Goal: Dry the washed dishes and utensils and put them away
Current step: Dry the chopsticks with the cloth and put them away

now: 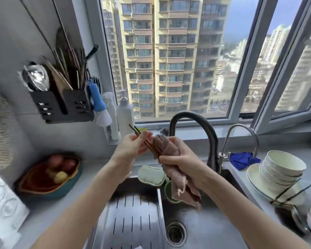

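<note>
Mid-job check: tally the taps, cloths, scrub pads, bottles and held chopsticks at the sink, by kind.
Taps: 2 (black tap, chrome tap)
Cloths: 2 (pink cloth in the right hand, blue cloth)
Scrub pads: 1 (green pad)
Bottles: 2 (pump bottle, spray bottle)
Held chopsticks: 2 (in the left hand)
Total: 9

A wide window (244, 72) frames sunlit tower blocks (169, 60) above a steel sink (205, 229).

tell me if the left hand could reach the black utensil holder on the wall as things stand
Probably yes: the left hand, gripping the chopsticks, sits below-right of the utensil holder with nothing between.
</note>
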